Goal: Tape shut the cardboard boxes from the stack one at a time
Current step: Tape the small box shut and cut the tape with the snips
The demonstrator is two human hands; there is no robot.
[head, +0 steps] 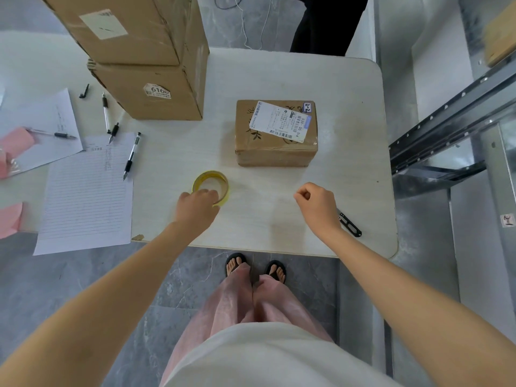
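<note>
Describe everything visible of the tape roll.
The tape roll is a ring with a yellowish, translucent look and an open core. It lies flat on the white table, nearer the person than the small labelled box and apart from it. The left hand grips its near rim, fingers curled over the edge. A faint sheen running toward the right hand may be a pulled strip, but that is unclear.

a small brown box [276, 146], flaps shut and a label on top, lies flat mid-table. at the far left, a top box [125, 26] sits stacked on a lower box [150, 104]. a yellowish tape roll [210, 178] lies flat near the front edge.
</note>
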